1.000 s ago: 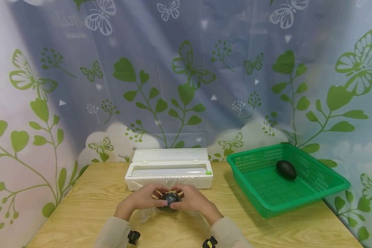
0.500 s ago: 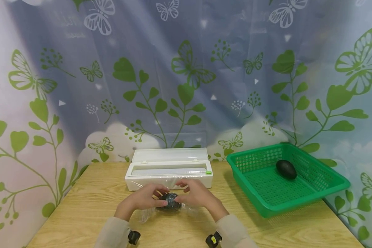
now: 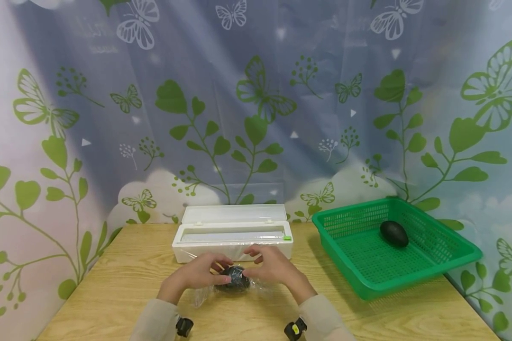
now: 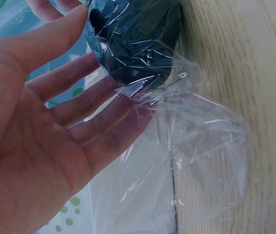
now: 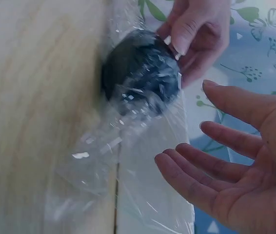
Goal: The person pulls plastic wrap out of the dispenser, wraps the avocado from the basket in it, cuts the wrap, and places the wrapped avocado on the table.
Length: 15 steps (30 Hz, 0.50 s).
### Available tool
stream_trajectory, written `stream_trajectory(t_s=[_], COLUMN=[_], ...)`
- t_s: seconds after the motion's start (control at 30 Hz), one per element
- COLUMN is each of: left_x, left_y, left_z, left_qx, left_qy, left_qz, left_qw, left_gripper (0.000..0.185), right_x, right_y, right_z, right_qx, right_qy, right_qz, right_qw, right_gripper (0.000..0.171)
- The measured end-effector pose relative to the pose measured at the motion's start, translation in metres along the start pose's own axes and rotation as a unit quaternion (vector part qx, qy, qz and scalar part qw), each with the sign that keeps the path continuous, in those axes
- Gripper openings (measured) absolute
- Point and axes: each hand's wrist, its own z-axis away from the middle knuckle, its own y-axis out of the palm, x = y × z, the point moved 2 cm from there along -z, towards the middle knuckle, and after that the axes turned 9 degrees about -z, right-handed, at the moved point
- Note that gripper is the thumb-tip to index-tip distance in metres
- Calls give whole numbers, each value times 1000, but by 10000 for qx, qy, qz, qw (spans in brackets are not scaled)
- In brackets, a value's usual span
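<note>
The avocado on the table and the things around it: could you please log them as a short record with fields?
avocado: dark avocado, on the table, partly covered in clear film
left hand: left hand, thumb on the avocado, fingers straight beside it
right hand: right hand, fingers spread and relaxed, just off the film
dispenser: white film box behind the hands, lid up
basket: green basket at the right, holding a second dark avocado
</note>
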Motion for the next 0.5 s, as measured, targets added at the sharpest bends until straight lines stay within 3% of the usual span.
stream_trajectory(t_s=[0.2,0.37,0.5], left_x=[0,0,0], left_y=[-1,0,0], left_z=[-1,0,1], left_qx=[-4,8,0], left_qy=[-18,-33,-39], left_qz=[3,-20,-33], left_qw=[10000,10000,10000], left_gripper=[47,48,49], right_x=[-5,-13,-24], right_y=[-20,-42,-58], right_z=[-1,1,2], right_qx=[-753,-1596,-1981], right_qy=[-149,-25,236], right_qz=[-151,-306,-361], right_qw=[9969,9867,9792], right_gripper=[43,43,47])
